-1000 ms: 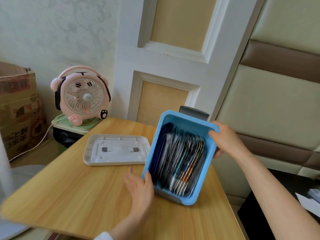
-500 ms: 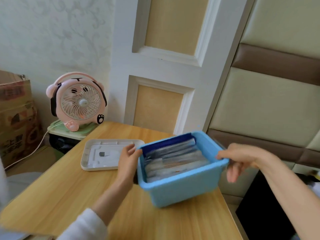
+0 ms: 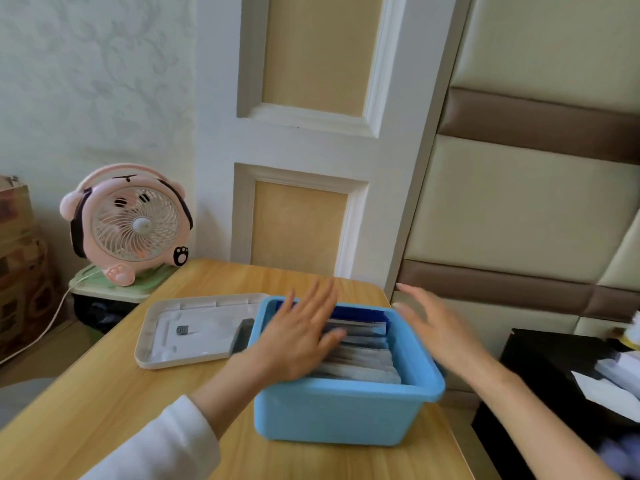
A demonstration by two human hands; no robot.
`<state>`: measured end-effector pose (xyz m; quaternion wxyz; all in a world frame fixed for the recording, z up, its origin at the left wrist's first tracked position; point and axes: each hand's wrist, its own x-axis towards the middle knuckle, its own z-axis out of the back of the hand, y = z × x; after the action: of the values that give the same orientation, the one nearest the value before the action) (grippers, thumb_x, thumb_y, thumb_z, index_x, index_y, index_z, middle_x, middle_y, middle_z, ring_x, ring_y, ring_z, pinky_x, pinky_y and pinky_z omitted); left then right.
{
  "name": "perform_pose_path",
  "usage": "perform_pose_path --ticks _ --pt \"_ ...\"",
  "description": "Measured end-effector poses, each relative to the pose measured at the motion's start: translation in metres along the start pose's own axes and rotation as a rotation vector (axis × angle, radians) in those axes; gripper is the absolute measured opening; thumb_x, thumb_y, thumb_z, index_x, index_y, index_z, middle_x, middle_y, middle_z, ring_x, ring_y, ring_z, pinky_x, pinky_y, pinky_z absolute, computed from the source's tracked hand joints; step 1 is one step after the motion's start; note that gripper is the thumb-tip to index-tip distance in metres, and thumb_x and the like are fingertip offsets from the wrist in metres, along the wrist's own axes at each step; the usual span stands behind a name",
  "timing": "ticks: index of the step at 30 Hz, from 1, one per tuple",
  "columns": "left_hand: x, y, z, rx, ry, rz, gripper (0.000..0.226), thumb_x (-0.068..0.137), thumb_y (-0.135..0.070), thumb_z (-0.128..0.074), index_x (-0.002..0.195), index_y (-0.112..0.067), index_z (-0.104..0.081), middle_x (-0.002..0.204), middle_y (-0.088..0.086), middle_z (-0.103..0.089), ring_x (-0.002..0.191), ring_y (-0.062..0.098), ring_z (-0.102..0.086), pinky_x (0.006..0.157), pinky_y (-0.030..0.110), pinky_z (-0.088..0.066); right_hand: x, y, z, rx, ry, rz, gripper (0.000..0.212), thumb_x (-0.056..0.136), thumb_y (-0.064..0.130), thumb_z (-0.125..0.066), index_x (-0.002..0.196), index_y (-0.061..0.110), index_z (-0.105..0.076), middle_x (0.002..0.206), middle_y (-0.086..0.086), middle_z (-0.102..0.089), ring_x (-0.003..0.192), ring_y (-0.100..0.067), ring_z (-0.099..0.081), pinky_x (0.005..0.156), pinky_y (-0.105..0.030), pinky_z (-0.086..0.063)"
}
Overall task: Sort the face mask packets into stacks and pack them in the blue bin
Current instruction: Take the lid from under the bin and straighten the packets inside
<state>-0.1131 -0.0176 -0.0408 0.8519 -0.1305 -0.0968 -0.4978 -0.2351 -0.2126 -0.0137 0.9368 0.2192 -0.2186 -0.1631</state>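
Note:
The blue bin stands upright on the wooden table, near its right edge. Inside it, several face mask packets stand on edge in a row, a dark blue one at the back. My left hand lies flat, fingers spread, over the left part of the bin and rests on the packets' top edges. My right hand hovers open just beyond the bin's right rim, fingers spread and blurred, holding nothing.
A white lid lies upside down on the table, left of the bin. A pink fan stands on a green-topped box beyond the table's far-left corner. A cardboard box is at far left. A black surface with papers is at the right.
The bin went from tilted on its side to standing upright on the table. Both hands let go of its rims; the left moved onto the packets, the right lifted off.

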Motion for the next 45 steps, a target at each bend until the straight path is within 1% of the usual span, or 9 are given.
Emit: perform_pose_path --ticks 3,6,9,12,16,20,30,36,45 --pt "0.0 -0.002 -0.005 0.03 0.351 0.106 0.065 0.098 -0.05 -0.012 0.149 -0.017 0.011 0.155 -0.002 0.02 0.142 0.012 0.02 0.117 0.039 0.012 0.002 0.002 -0.029 -0.038 0.244 0.152 0.063 0.093 0.053 -0.029 0.149 0.034 -0.006 0.15 0.024 0.007 0.14 0.004 0.013 0.119 -0.033 0.003" --pt "0.004 -0.003 -0.002 -0.072 0.188 0.16 0.066 0.097 -0.051 -0.012 0.149 -0.016 0.009 0.156 -0.001 0.016 0.142 0.012 0.018 0.117 0.036 0.011 0.006 -0.005 -0.039 -0.061 0.292 0.135 0.07 0.088 0.061 -0.019 0.148 0.034 0.006 0.149 0.024 0.018 0.139 0.004 0.019 0.115 -0.027 0.011" --pt "0.003 -0.001 -0.005 -0.008 -0.087 0.141 0.083 0.08 -0.068 0.015 0.147 -0.02 0.012 0.154 -0.005 0.021 0.141 0.011 0.022 0.115 0.033 0.015 0.005 -0.005 -0.039 0.051 0.251 0.097 0.065 0.092 0.056 -0.023 0.148 0.035 0.003 0.151 0.025 0.012 0.141 0.004 0.011 0.118 -0.026 0.002" --pt "-0.004 0.002 -0.012 0.026 0.159 0.093 0.124 0.04 -0.078 0.04 0.147 -0.021 0.013 0.154 -0.004 0.022 0.141 0.012 0.022 0.114 0.035 0.013 0.001 -0.007 -0.039 0.175 0.094 0.058 0.051 0.099 0.028 -0.039 0.147 0.03 -0.021 0.15 0.019 -0.019 0.142 -0.002 -0.015 0.116 -0.024 -0.016" --pt "-0.005 0.004 -0.013 0.027 0.19 0.085 0.122 0.038 -0.077 0.043 0.144 -0.024 0.018 0.153 -0.006 0.025 0.139 0.009 0.025 0.114 0.034 0.016 -0.003 -0.012 -0.035 0.383 -0.121 -0.038 0.04 0.091 -0.006 -0.048 0.105 0.03 -0.054 0.124 0.008 -0.053 0.125 -0.01 -0.047 0.099 -0.012 -0.034" --pt "-0.004 0.001 -0.012 0.018 0.198 0.102 0.111 0.037 -0.077 0.043 0.136 -0.029 0.024 0.151 -0.009 0.027 0.138 0.008 0.027 0.113 0.033 0.017 -0.001 -0.023 -0.031 0.205 -0.03 -0.029 0.033 0.081 0.0 -0.066 0.076 0.032 -0.059 0.129 0.01 -0.048 0.128 -0.012 -0.042 0.108 -0.025 -0.029" --pt "-0.003 -0.002 -0.007 0.026 0.242 0.144 0.114 0.034 -0.077 0.045 0.137 -0.031 0.026 0.147 -0.013 0.033 0.136 0.007 0.031 0.113 0.032 0.019 0.013 -0.024 -0.026 0.135 0.152 -0.034 0.033 0.082 0.015 -0.07 0.064 0.038 -0.054 0.148 0.007 -0.032 0.139 -0.015 -0.027 0.115 -0.034 -0.023" --pt "-0.002 -0.007 -0.005 0.078 0.249 0.158 0.117 0.032 -0.073 0.049 0.138 -0.028 0.028 0.146 -0.01 0.036 0.136 0.009 0.031 0.114 0.033 0.017 0.018 -0.024 -0.026 0.131 0.174 -0.037 0.01 0.083 0.018 -0.069 0.088 0.026 -0.072 0.146 0.008 -0.033 0.138 -0.014 -0.021 0.114 -0.035 -0.015" --pt "-0.002 -0.005 -0.009 0.051 0.214 0.16 0.109 0.041 -0.077 0.042 0.139 -0.032 0.024 0.148 -0.014 0.031 0.136 0.004 0.029 0.112 0.03 0.017 0.015 -0.022 -0.028 0.118 0.136 -0.038 0.01 0.087 0.02 -0.065 0.092 0.019 -0.074 0.146 0.007 -0.036 0.135 -0.014 -0.024 0.111 -0.029 -0.017"
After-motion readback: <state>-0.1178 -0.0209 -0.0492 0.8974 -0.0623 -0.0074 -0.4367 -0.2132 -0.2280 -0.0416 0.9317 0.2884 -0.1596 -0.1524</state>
